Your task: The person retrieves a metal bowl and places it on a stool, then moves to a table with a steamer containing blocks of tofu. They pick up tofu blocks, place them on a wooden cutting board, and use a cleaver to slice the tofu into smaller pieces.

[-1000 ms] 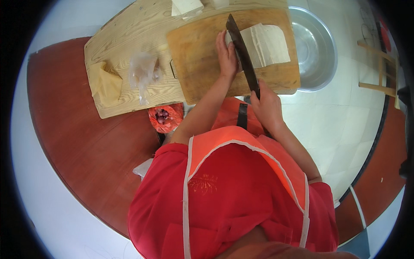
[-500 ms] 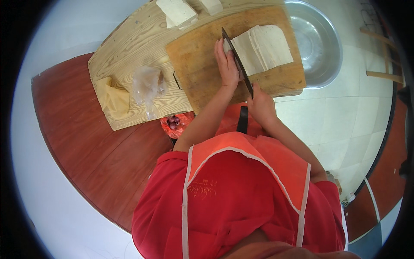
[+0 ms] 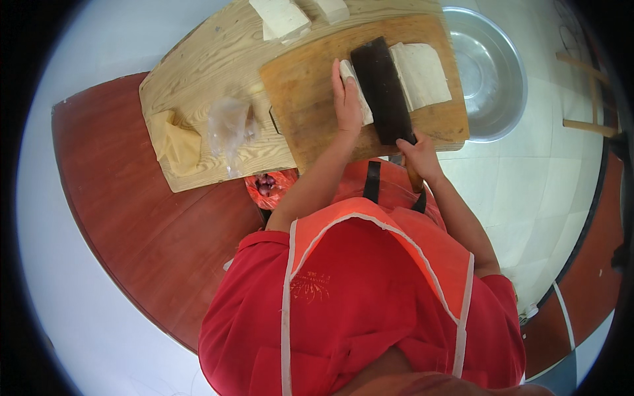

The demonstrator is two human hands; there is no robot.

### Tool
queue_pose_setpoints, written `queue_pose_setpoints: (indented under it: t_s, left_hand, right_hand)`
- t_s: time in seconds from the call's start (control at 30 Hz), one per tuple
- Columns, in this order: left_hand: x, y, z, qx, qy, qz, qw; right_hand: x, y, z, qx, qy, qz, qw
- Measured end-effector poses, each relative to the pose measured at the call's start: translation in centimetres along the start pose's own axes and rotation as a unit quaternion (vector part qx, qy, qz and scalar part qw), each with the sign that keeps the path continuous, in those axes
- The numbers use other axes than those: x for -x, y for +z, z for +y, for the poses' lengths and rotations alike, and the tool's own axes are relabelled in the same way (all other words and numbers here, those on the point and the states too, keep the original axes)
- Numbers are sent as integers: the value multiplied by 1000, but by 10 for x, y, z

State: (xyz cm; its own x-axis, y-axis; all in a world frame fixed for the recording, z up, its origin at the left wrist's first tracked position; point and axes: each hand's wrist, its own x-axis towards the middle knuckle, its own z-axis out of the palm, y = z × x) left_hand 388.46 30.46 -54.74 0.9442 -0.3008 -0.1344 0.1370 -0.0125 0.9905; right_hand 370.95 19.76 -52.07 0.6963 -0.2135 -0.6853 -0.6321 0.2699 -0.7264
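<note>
My right hand [image 3: 421, 157] is closed on the handle of a broad dark cleaver [image 3: 383, 92]. Its blade is tilted, showing its flat face, and covers part of a stack of pale sheets [image 3: 422, 76] that look like bean curd sheets. A narrow strip of the sheets [image 3: 361, 104] shows left of the blade. My left hand [image 3: 347, 102] lies along that strip's left side, fingers stretched out and touching it. All this is on a thick wooden cutting board [image 3: 297, 86].
The board rests on a wooden table [image 3: 198, 79] with more pale blocks [image 3: 282, 18], a clear plastic bag [image 3: 229, 125] and a yellowish cloth [image 3: 177, 146]. A metal basin [image 3: 492, 72] stands to the right. Below the table edge is a red bag [image 3: 281, 188] of dark purplish things.
The cleaver has gone from edge-on to tilted with its flat face showing, shifting slightly right. My right hand has moved right with it. A strip now shows left of the blade.
</note>
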Motion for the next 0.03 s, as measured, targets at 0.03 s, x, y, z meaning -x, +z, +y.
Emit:
queue_pose_setpoints:
  t_s: [0.03]
  left_hand:
    - [1,-3,3,51,-27,-5,998]
  right_hand:
    - [-8,-8,5,-13,25,-31,999]
